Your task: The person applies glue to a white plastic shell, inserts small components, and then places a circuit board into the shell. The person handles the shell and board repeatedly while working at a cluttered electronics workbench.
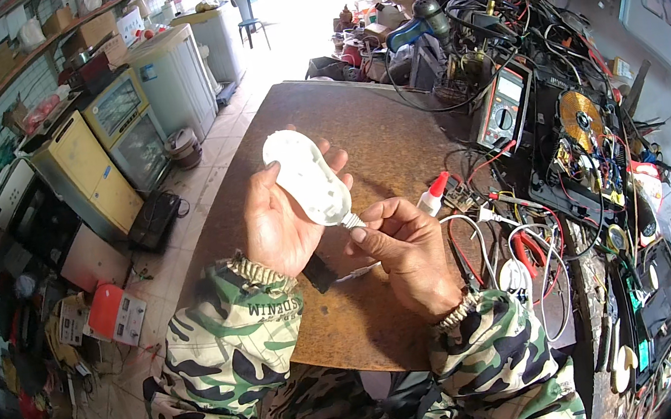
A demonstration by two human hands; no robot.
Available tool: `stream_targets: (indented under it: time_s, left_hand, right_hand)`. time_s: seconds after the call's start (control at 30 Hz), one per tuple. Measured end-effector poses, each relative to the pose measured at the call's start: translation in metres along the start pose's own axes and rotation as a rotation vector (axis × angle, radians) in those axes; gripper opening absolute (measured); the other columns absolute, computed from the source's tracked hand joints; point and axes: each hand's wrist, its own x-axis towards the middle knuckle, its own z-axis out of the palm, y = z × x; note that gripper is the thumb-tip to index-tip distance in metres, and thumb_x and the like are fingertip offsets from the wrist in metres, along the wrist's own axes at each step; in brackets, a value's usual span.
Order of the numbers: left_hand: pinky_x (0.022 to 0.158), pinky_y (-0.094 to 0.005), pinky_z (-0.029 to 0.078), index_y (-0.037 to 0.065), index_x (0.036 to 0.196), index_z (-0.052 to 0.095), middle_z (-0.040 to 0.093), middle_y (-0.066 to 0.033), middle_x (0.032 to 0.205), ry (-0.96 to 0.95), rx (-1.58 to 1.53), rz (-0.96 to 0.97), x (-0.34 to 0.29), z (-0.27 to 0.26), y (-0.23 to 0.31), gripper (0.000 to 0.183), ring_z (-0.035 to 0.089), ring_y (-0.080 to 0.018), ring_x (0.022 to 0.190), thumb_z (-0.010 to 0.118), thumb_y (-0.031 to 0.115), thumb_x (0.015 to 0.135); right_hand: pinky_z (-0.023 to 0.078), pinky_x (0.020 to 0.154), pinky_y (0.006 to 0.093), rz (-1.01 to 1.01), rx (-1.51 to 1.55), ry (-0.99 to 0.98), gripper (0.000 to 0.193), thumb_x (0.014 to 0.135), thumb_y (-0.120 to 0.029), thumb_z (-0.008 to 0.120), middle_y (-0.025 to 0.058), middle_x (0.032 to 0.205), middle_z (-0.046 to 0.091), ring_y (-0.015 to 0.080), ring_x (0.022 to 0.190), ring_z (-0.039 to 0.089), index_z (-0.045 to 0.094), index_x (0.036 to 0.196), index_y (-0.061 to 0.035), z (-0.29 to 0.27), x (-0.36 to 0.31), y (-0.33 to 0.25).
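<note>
Above the brown table [325,138], my left hand [282,225] is closed around a white oval plastic housing [305,175], thumb at its left edge and fingers behind it. Its face looks open and shallow like a shell, but its inside is washed out by the light. A ribbed cord sleeve [353,221] sticks out of its lower end. My right hand [405,247] pinches that sleeve between thumb and fingers. Under my hands, partly hidden, lies a dark flat object [321,275]. Just right of my right hand stands a white bottle with a red cap [438,185].
A multimeter [503,107], a copper coil board [580,117], red-handled pliers [528,254] and tangled white cable [486,244] crowd the table's right side. A blue heat gun or drill [417,28] rests in the far clutter. Old appliances [175,78] line the left wall.
</note>
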Motion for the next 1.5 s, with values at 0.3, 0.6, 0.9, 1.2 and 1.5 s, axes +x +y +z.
stream_targets:
  time_s: [0.3, 0.6, 0.9, 1.2, 1.5]
  left_hand:
    - [0.111, -0.0541, 0.038, 0.017, 0.153, 0.027, 0.047, -0.0171, 0.139, -0.083, 0.113, 0.033, -0.003, 0.007, -0.003, 0.069, 0.047, -0.0372, 0.131, 0.055, 0.035, 0.093]
    - [0.11, -0.0537, 0.039, 0.018, 0.152, 0.028, 0.048, -0.0176, 0.139, -0.064, 0.083, 0.043, -0.004, 0.008, -0.001, 0.068, 0.048, -0.0372, 0.129, 0.055, 0.033, 0.092]
    - [0.109, -0.0528, 0.041, 0.016, 0.152, 0.028, 0.049, -0.0185, 0.138, -0.068, 0.086, 0.014, -0.005, 0.009, 0.0, 0.068, 0.05, -0.0362, 0.127, 0.054, 0.033, 0.092]
    - [0.106, -0.0512, 0.045, 0.014, 0.152, 0.027, 0.049, -0.0187, 0.137, -0.065, 0.121, -0.022, -0.006, 0.012, -0.003, 0.069, 0.055, -0.0337, 0.121, 0.052, 0.035, 0.091]
    - [0.107, -0.0499, 0.045, 0.009, 0.151, 0.028, 0.049, -0.0198, 0.139, -0.072, 0.128, -0.058, -0.006, 0.008, -0.002, 0.069, 0.055, -0.0335, 0.122, 0.051, 0.036, 0.092]
  right_hand:
    - [0.056, 0.067, 0.0288, 0.023, -0.076, 0.027, 0.012, 0.087, 0.004, 0.068, 0.006, 0.081, 0.067, 0.0156, 0.073, 0.067, 0.059, 0.092, -0.0022, -0.003, 0.002, 0.006]
    - [0.057, 0.067, 0.0293, 0.056, -0.08, -0.005, 0.011, 0.088, 0.003, 0.068, 0.0063, 0.08, 0.068, 0.0159, 0.072, 0.068, 0.059, 0.092, -0.0023, -0.002, 0.001, 0.003]
    - [0.055, 0.066, 0.0287, 0.061, -0.078, -0.046, 0.01, 0.088, 0.003, 0.066, 0.0047, 0.081, 0.065, 0.0136, 0.071, 0.065, 0.059, 0.094, 0.0007, 0.0, 0.0, 0.002]
    - [0.051, 0.064, 0.0277, 0.173, -0.081, -0.105, 0.007, 0.093, -0.006, 0.062, 0.0059, 0.08, 0.065, 0.014, 0.069, 0.063, 0.061, 0.094, 0.0008, -0.005, 0.0, 0.003]
    - [0.049, 0.06, 0.0275, 0.194, 0.014, -0.122, 0.016, 0.095, -0.01, 0.061, 0.0098, 0.08, 0.066, 0.015, 0.065, 0.061, 0.06, 0.084, 0.0009, 0.003, 0.0, -0.002]
